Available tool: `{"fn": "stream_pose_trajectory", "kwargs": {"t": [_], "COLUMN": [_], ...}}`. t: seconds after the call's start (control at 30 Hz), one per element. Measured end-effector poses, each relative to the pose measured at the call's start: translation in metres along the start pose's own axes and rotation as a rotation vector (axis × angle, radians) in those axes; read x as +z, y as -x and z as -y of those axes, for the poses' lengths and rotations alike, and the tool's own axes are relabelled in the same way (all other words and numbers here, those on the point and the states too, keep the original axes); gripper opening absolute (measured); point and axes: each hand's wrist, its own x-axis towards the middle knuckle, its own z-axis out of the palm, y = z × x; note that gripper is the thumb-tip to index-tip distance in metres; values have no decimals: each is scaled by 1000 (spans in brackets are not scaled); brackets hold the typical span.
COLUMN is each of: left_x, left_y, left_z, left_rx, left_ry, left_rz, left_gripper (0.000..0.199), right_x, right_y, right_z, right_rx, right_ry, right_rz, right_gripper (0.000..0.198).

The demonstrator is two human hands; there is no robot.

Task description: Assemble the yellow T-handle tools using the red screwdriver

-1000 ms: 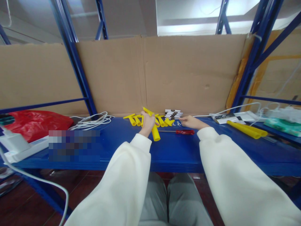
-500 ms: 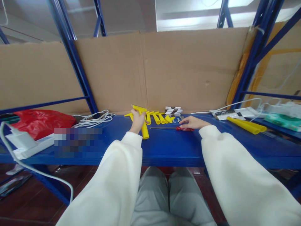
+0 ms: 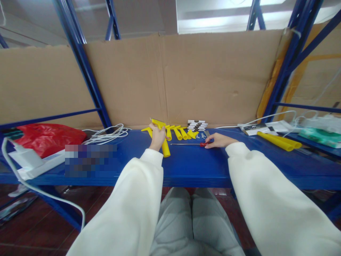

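Note:
In the head view my left hand point(image 3: 158, 138) is closed around a yellow scraper point(image 3: 166, 149), a T-shaped tool with a wide head and a round handle. Its head points up toward the cardboard and the handle end toward me. My right hand point(image 3: 218, 140) has its fingers round the red handle of a screwdriver point(image 3: 186, 144), which lies across the blue table with its long thin shaft pointing left. Most of that handle is hidden by the hand. Behind both hands lie several more yellow scraper parts point(image 3: 178, 133) in a row.
White-and-black small boxes point(image 3: 197, 125) are stacked at the back. Two yellow tubes point(image 3: 279, 141) lie to the right beside a white pack point(image 3: 253, 129). On the left are a coiled white cable point(image 3: 117, 132), a red bag point(image 3: 50, 137) and a power strip point(image 3: 44, 169). Cardboard point(image 3: 213, 78) stands behind.
My right hand has closed over the red screwdriver handle, covering more of it. The left hand keeps its hold on the scraper and has barely shifted.

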Motion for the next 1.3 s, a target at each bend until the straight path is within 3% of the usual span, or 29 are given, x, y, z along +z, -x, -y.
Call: {"fn": "stream_pose_trajectory", "kwargs": {"t": [0.17,0.4,0.67,1.13,1.3], "left_x": [-1,-1,-1,-6,-4], "left_y": [0,2,1,6,6], "left_z": [-2,-2,1,-8,-9], "left_rx": [-4,72,85,5,-117], "left_ry": [-49,-88,-134,-238,-216], "left_rz": [-54,10,25,124,217], "left_gripper": [46,40,41,38,37], "right_x": [0,-1,1,7,6], "right_y": [1,2,0,-2,0], "right_z": [0,3,3,8,15], "right_rx": [29,87,31,-68,-56], "right_ry": [22,10,9,71,118], "right_rz": [3,-5,17,-79,-119], "right_gripper": [37,35,36,14,6]}}
